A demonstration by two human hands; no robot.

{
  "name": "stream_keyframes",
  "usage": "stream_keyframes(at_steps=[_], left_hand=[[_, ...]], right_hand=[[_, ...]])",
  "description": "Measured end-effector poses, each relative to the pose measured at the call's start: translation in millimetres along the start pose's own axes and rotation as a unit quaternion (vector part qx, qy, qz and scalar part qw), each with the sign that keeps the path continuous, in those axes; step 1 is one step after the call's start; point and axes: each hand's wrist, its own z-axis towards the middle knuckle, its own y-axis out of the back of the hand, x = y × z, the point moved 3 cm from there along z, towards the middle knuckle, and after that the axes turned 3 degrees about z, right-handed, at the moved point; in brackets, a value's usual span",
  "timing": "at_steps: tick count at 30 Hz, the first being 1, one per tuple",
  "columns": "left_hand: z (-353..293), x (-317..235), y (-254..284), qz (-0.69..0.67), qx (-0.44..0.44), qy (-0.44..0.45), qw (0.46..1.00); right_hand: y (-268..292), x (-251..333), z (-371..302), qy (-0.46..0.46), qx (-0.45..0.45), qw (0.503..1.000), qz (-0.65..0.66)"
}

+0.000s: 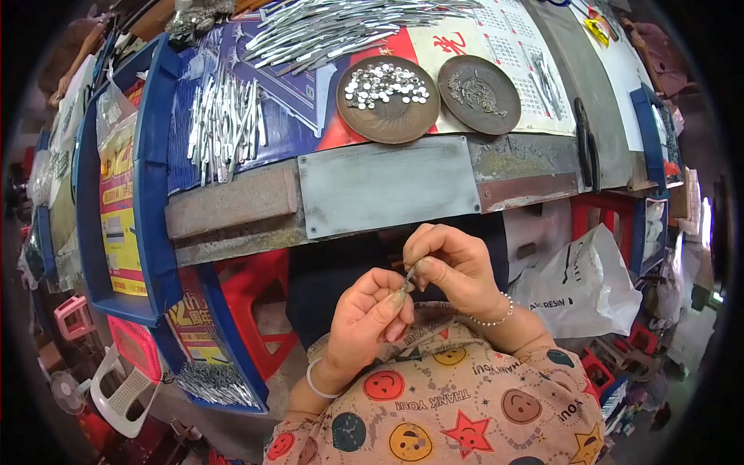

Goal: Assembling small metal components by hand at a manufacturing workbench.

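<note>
My left hand [370, 311] and my right hand [456, 267] meet in front of the bench edge, fingertips pinched together. Between them is a small greyish metal piece [408, 280], mostly covered by the fingers, so its full shape is hidden. Beyond the hands, a grey metal plate [390, 186] is fixed to the bench edge with screws. Behind it sits a brown round dish [391, 130] of shiny silvery discs [386, 84]. Beside that, a second brown dish [508, 105] holds thin dark pins [475, 91].
Slim silvery metal strips [229, 128] lie on the left, with a larger heap [341, 31] at the back. A wooden block [232, 203] rests on the bench edge. Blue trays [159, 186] stand left; red stools [256, 310] and a white plastic bag [577, 287] are below.
</note>
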Motion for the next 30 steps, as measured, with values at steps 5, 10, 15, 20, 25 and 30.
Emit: stream_keyframes(at_steps=[5, 10, 15, 20, 25, 30], left_hand=[[3, 1, -1, -0.026, 0.009, 0.013, 1.000], [3, 2, 0, -0.044, 0.018, 0.013, 0.999], [2, 3, 1, -0.053, 0.020, 0.018, 0.998], [2, 3, 2, -0.065, 0.032, 0.017, 0.997], [-4, -4, 4, -0.035, 0.045, 0.029, 0.998], [6, -14, 0, 0.040, 0.053, 0.005, 0.998]], right_hand=[[2, -3, 1, -0.032, 0.000, 0.998, 0.049], [3, -5, 2, -0.040, 0.005, 0.996, 0.082], [1, -4, 2, -0.035, 0.029, 0.996, 0.077], [-1, -3, 3, -0.019, 0.060, 0.997, 0.044], [-4, 1, 2, 0.056, 0.113, 0.991, -0.055], [-8, 7, 1, 0.046, 0.038, 0.998, -0.030]])
